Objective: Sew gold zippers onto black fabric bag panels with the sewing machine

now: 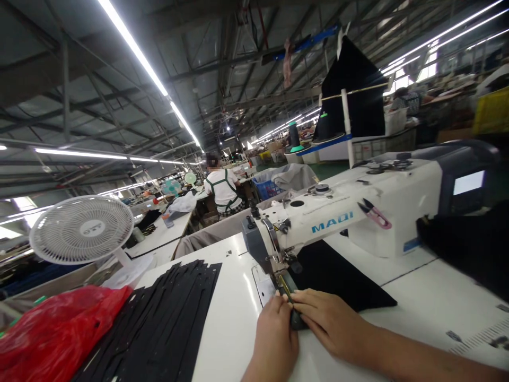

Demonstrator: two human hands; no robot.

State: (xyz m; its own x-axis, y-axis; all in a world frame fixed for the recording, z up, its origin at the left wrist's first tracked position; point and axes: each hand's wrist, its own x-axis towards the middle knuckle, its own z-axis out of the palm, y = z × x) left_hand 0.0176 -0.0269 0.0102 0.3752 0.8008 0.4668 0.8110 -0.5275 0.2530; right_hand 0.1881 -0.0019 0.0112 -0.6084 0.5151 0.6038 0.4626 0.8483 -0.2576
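At one machine [338, 217], two hands [274, 337] [332, 323], one strip [296, 320].

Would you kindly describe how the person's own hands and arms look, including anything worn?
Both are bare. The left hand and right hand show no gloves or rings. The right forearm is uncovered up to the picture's edge: no sleeve, watch or bracelet in view. Only a short stretch of the left wrist shows, likewise uncovered.

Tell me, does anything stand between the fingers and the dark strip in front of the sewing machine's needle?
Nothing visible does. The left hand and the right hand both hold the dark strip, close under the sewing machine head.
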